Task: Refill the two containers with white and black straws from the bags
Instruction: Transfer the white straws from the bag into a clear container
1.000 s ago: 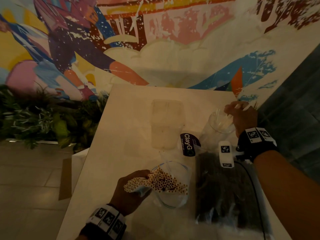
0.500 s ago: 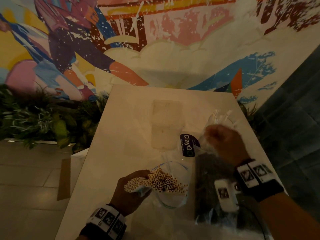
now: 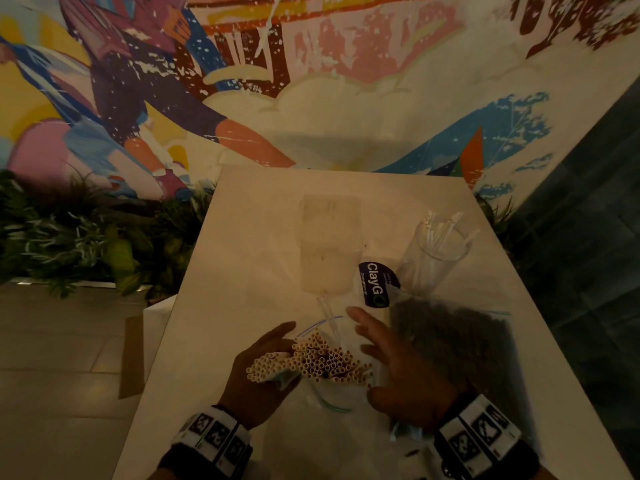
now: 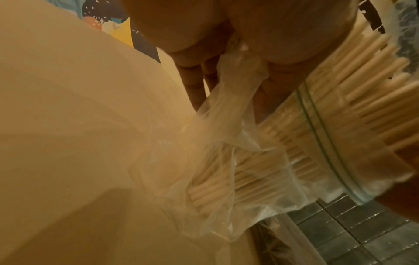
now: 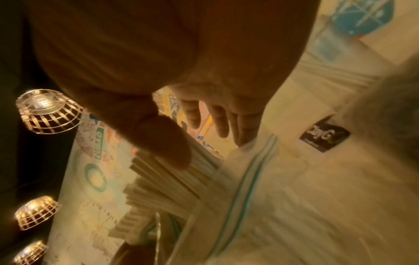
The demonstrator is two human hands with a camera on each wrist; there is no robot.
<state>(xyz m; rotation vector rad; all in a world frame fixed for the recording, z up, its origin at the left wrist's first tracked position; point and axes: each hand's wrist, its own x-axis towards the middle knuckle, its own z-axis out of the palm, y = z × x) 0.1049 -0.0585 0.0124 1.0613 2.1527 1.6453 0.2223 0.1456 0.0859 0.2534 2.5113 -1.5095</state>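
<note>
**Hands at a bag of white straws on a pale table**

A pale table (image 3: 242,258) stands before a bright painted mural (image 3: 311,81), with green plants (image 3: 69,244) along its left edge. Your left hand (image 3: 258,372) grips a bundle of white straws (image 3: 325,360) together with the clear plastic bag (image 4: 229,148) they stick out of, fingers curled round both. Your right hand (image 3: 401,368) hovers just right of the straw ends, fingers spread and relaxed, thumb near the bundle; whether it touches is unclear. Under and beyond your right hand lies a bag of black straws (image 3: 453,334). Farther from that hand, a clear container (image 3: 433,258) stands upright with a few white straws in it. Beyond your left hand stands a second clear container (image 3: 329,244), and a dark label reading ClayGO (image 3: 375,284) lies between the two.
</note>
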